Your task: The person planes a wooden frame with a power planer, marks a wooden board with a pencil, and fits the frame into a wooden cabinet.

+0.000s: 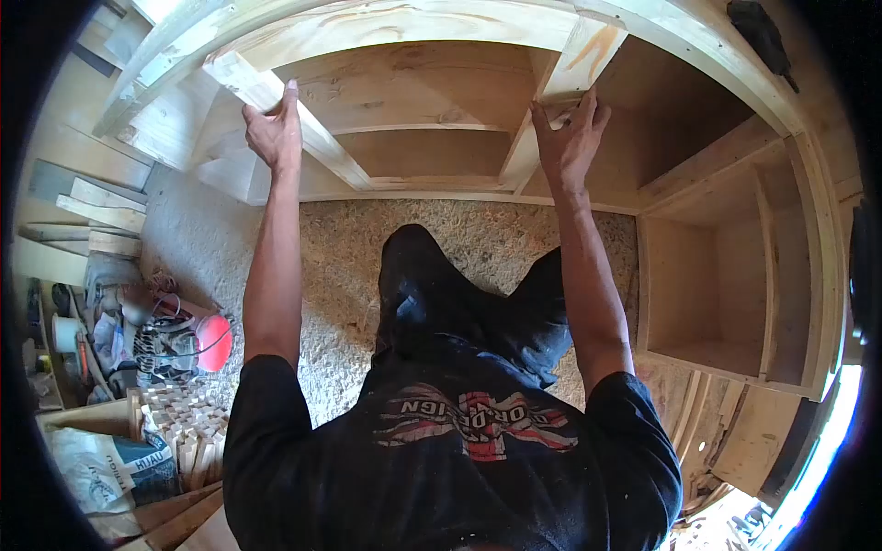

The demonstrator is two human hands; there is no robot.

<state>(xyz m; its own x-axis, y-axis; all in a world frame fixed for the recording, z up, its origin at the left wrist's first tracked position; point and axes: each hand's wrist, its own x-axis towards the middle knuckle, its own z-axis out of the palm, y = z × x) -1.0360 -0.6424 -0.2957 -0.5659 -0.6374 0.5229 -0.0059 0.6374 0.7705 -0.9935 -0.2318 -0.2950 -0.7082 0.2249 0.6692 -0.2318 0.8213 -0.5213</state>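
Observation:
A light wooden frame (436,183) with two side bars stands against a large wooden cabinet (395,26). My left hand (276,129) is closed round the frame's left bar (323,140) near its upper end. At the right bar (520,158), my right hand (571,138) grips near its upper part, thumb on one side and fingers on the other; part of the bar is hidden behind the hand. Cabinet compartments with wooden panels show behind and between the bars.
A dark power tool (761,37) lies on the cabinet at the top right. Open compartments (684,285) extend down the right side. At the lower left are a red round object (214,342), stacked wood pieces (188,427) and a printed sack (110,468).

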